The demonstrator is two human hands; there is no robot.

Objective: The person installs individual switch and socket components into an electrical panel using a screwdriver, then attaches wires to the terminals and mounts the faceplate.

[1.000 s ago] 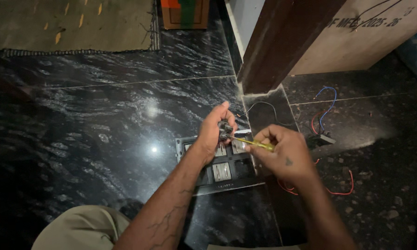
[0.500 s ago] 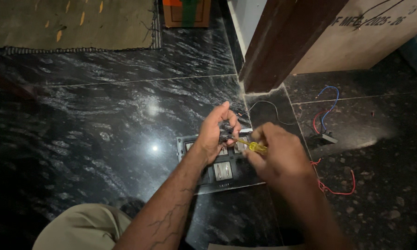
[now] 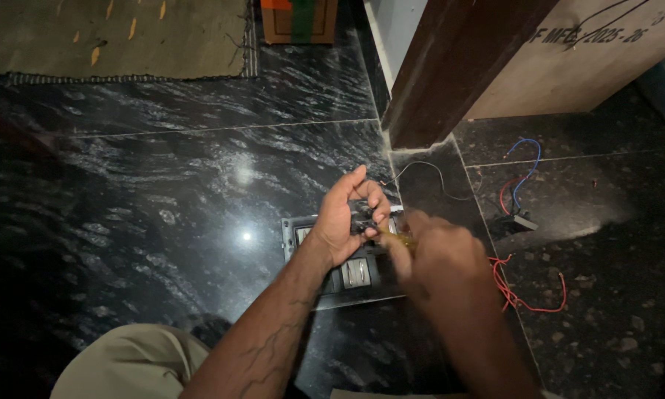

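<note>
Left hand (image 3: 345, 222) raised over the switch plate, fingers curled in, thumb and fingertips pinched around a small dark part (image 3: 362, 219), probably a switch module; exact shape not readable. Index finger sticks up straighter than the rest. Right hand (image 3: 440, 258) just beside it, motion-blurred, closed into a loose fist around a yellow-handled screwdriver (image 3: 395, 236); only a short bit of yellow handle shows between the two hands, with the tip pointing at the dark part. Whether the tip actually touches the part cannot be told.

Dark part is held above the floor, directly over the upper right portion of the grey switch plate (image 3: 303, 236). Plate lies flat on the black marble floor (image 3: 162, 199), rectangular, grey frame, pale switch modules set in it; one module (image 3: 356, 272) is visible below the left wrist, the rest mostly hidden by the hands.

Red wire (image 3: 528, 295) lies looped on the floor just right of the right hand. Further up right, blue and red wires (image 3: 521, 174) lead to a small pale connector piece. A thin black wire (image 3: 428, 171) curves near the base of a dark wooden post (image 3: 458, 74). Cardboard box (image 3: 576, 59) behind the post. Woven mat (image 3: 111, 37) at top left. Person's knee in khaki cloth (image 3: 133, 362) at bottom left.
</note>
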